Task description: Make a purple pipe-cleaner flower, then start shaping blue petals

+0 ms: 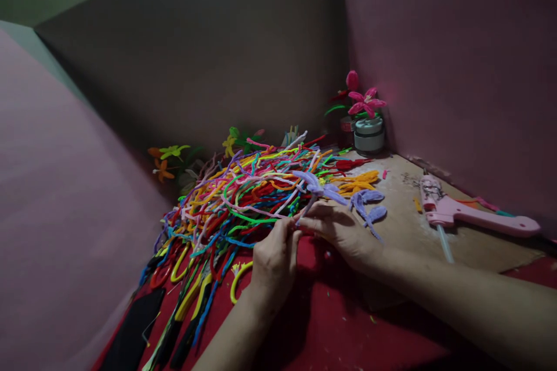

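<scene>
- Worktop [331, 319], red-covered; I find a flat black item [130, 333] along its left edge, toward the near corner.
- Red handle loop [161, 275], one, near the left edge.
- Orange flower [162, 171], one, at the far left corner.
- Pliers [191, 301], yellow-and-black grips, pointing toward the near edge.
- Fuzzy craft stems [248, 185], many colours, one tangled heap spreading from the left edge toward the far edge.
- Left hand [275, 255]: I read a narrow pinch, fingertips at the lower end of a lilac stem.
- Lilac flower [321, 188], one, held up by that stem over the heap's right side, between the worktop's middle and far edge.
- Right hand [342, 232]: fingers narrow on the same stem, meeting the left fingertips.
- Orange fuzzy pieces [359, 183] and a second lilac piece [369, 208], lying just beyond the right hand.
- Pot [369, 138], pale, with a pink flower [368, 102], at the far edge.
- Glue gun [478, 215], pink, near the right edge, on a brown board [400, 197]; I see a translucent stick [444, 243] protruding.
</scene>
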`<state>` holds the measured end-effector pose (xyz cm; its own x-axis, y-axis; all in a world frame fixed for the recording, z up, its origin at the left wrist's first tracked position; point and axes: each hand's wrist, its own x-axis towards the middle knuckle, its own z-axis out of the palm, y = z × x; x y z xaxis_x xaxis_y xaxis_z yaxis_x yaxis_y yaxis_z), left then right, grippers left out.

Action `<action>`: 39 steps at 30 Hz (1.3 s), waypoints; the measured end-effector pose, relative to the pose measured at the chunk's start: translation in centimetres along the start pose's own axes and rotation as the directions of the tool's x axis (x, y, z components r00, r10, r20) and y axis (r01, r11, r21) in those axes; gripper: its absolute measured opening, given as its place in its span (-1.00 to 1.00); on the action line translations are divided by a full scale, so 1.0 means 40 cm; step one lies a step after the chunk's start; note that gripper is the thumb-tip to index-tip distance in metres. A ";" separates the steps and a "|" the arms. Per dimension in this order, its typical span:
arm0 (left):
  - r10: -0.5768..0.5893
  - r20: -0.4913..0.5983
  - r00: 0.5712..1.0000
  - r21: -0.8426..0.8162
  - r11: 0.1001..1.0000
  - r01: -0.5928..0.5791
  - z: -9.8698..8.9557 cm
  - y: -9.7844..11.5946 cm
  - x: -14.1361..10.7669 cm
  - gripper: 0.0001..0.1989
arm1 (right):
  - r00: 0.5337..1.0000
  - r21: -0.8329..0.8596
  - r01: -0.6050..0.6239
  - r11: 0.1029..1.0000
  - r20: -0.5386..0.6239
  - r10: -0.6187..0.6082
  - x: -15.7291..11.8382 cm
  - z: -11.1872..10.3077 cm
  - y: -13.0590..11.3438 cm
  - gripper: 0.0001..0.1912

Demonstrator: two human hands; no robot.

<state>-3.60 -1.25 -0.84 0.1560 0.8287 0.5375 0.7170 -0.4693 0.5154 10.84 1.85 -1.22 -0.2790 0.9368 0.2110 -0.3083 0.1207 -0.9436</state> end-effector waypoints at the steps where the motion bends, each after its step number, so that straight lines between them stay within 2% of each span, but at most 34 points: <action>1: 0.053 -0.003 0.999 0.034 0.998 -0.053 0.005 -0.010 -0.003 -0.78 | 1.000 -0.036 0.012 0.999 -0.008 -0.012 0.001 0.000 0.003 -0.85; 3: 0.115 0.012 0.993 0.021 0.993 -0.115 0.010 -0.026 -0.008 -0.73 | 0.999 -0.094 0.032 0.995 -0.006 -0.032 0.000 0.001 0.004 -0.87; 5: 0.091 0.024 0.996 -0.051 0.995 -0.090 0.010 -0.029 -0.009 -0.71 | 0.999 -0.122 0.038 0.992 0.026 -0.035 -0.003 0.003 -0.002 -0.85; 7: -0.038 0.041 0.998 -0.154 0.987 0.044 0.006 -0.017 -0.006 -0.77 | 0.997 -0.134 0.050 0.990 0.059 -0.042 -0.006 0.004 -0.011 -0.82; 9: -0.214 0.100 0.972 -0.297 0.926 0.235 0.000 0.004 0.001 -0.83 | 0.995 -0.148 0.055 0.987 0.091 -0.042 -0.007 0.004 -0.016 -0.81; 11: -0.354 0.215 0.910 -0.449 0.792 0.414 -0.008 0.024 0.010 -0.84 | 0.990 -0.132 0.025 0.991 0.138 -0.006 -0.004 0.003 -0.015 -0.77; 13: -0.409 0.358 0.839 -0.569 0.617 0.544 -0.017 0.035 0.019 -0.81 | 0.982 -0.058 -0.030 0.998 0.185 0.040 -0.001 0.000 -0.008 -0.73; 16: -0.369 0.547 0.751 -0.648 0.382 0.659 -0.031 0.033 0.027 -0.79 | 0.962 0.047 -0.104 0.993 0.257 0.089 0.001 -0.005 0.003 -0.69; 18: -0.322 0.612 0.722 -0.653 0.309 0.691 -0.037 0.025 0.029 -0.78 | 0.958 0.070 -0.131 0.989 0.266 0.108 -0.001 -0.006 0.006 -0.68; 19: -0.310 0.618 0.722 -0.651 0.313 0.692 -0.039 0.022 0.030 -0.78 | 0.960 0.071 -0.129 0.989 0.260 0.107 -0.002 -0.005 0.006 -0.68; 21: -0.310 0.588 0.747 -0.627 0.408 0.663 -0.039 0.019 0.029 -0.79 | 0.972 0.083 -0.095 0.992 0.223 0.075 -0.003 -0.003 0.007 -0.70; 23: -0.323 0.510 0.797 -0.561 0.578 0.593 -0.034 0.021 0.028 -0.81 | 0.982 0.117 -0.064 0.991 0.185 0.041 -0.003 0.000 0.011 -0.73; 25: -0.315 0.390 0.865 -0.463 0.745 0.480 -0.028 0.025 0.027 -0.82 | 0.988 0.179 -0.067 0.982 0.150 0.040 -0.003 0.002 0.017 -0.76; 26: -0.301 0.328 0.895 -0.416 0.805 0.423 -0.025 0.027 0.026 -0.84 | 0.990 0.210 -0.078 0.975 0.134 0.050 -0.003 0.003 0.019 -0.78; 28: -0.275 0.240 0.931 -0.353 0.869 0.347 -0.019 0.029 0.022 -0.87 | 0.991 0.236 -0.097 0.967 0.114 0.072 -0.004 0.006 0.019 -0.82; 33: -0.307 0.170 0.937 -0.331 0.878 0.347 -0.006 0.032 0.009 -0.86 | 0.994 0.163 -0.099 0.982 0.069 0.089 -0.004 0.012 -0.006 -0.78; 35: -0.337 0.164 0.927 -0.367 0.851 0.375 -0.003 0.034 0.006 -0.86 | 0.993 0.153 -0.114 0.982 0.051 0.107 -0.004 0.011 -0.012 -0.76; 37: -0.389 0.220 0.895 -0.458 0.769 0.446 -0.005 0.035 0.008 -0.86 | 0.991 0.161 -0.125 0.979 0.070 0.115 -0.002 0.008 -0.011 -0.75; 39: -0.419 0.336 0.844 -0.565 0.627 0.536 -0.012 0.033 0.013 -0.85 | 0.989 0.159 -0.106 0.982 0.117 0.088 -0.001 0.002 -0.005 -0.73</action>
<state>-2.89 -1.60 0.45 0.0596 0.9981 0.0135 0.1494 -0.0223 0.9885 10.83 1.75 -1.02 -0.4098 0.8987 0.1560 -0.4174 -0.0327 -0.9081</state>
